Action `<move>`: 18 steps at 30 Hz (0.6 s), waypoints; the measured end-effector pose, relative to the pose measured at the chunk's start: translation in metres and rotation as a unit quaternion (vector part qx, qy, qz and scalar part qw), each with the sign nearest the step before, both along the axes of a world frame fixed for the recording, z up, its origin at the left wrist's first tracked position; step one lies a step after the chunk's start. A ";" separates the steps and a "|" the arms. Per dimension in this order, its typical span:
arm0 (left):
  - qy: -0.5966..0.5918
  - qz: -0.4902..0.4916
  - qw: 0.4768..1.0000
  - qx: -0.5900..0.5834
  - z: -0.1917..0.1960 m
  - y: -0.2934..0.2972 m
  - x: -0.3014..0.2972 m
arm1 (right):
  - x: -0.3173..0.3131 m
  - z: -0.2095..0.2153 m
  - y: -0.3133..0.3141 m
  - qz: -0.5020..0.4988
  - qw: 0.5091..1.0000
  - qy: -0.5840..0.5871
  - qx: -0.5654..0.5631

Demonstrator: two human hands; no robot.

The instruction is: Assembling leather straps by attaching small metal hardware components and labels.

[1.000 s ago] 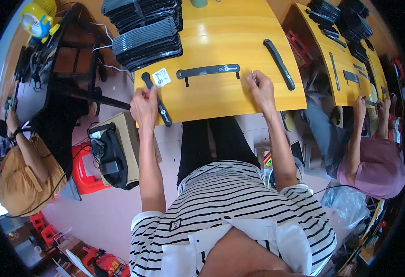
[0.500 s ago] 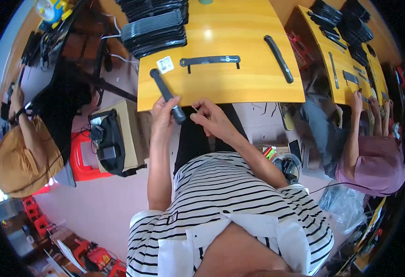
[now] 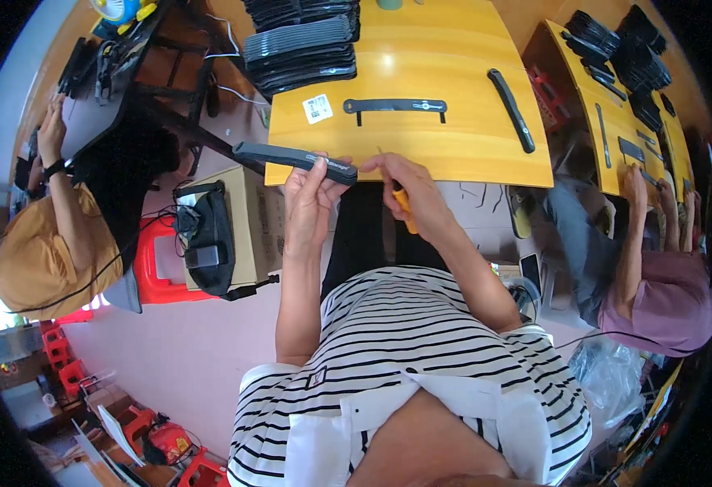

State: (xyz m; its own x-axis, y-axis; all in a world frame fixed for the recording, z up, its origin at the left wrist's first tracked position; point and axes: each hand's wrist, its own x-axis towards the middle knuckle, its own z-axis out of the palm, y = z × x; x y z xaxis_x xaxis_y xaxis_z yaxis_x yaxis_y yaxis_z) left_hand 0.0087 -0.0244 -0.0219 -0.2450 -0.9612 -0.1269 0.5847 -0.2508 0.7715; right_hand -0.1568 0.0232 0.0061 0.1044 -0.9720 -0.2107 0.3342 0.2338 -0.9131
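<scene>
My left hand (image 3: 309,199) grips a long black strap-like strip (image 3: 279,154) by its right part, thumb on top. The strip lies nearly level over the table's near edge, its pale print facing up. My right hand (image 3: 421,188) is closed round an orange-handled tool (image 3: 405,213) with a thin tip, just right of the strip's end. Most of the tool is hidden by the fingers, so its exact kind does not show. A similar black strip (image 3: 405,105) with two short dark tabs below it lies on the yellow table (image 3: 453,158). Another black strip (image 3: 510,109) lies at the right.
Stacks of black strips (image 3: 303,57) stand at the table's back left, near a white printed label (image 3: 318,109). A red stool (image 3: 155,264), a carton (image 3: 254,219) and a black bag (image 3: 210,243) are at the left. People work at tables on both sides.
My left hand has raised the strip and turned it from steep to nearly level, its printed face now showing. My right hand has moved right, and the tool's orange handle has come into sight.
</scene>
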 end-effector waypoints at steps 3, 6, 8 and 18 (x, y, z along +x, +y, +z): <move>-0.017 0.025 0.999 -0.017 0.009 -0.001 0.004 | -0.001 0.002 0.005 -0.003 0.988 0.133 -0.080; -0.021 0.065 0.997 -0.042 0.011 0.000 0.005 | 0.011 0.002 0.007 -0.017 0.977 0.177 -0.122; -0.022 0.067 0.996 -0.053 0.013 0.001 0.006 | 0.014 0.003 0.006 -0.014 0.973 0.189 -0.134; -0.066 0.094 0.990 -0.077 0.020 0.005 0.003 | 0.022 0.002 0.005 -0.022 0.883 0.420 -0.207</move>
State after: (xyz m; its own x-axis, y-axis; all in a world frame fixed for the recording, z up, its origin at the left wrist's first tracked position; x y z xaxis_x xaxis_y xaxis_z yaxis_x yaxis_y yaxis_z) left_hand 0.0121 -0.0190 -0.0023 -0.0501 -0.9987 0.0049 0.5013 -0.0209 0.8650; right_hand -0.1349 0.0281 0.0076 0.0406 -0.9830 0.1790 -0.5020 -0.1749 -0.8470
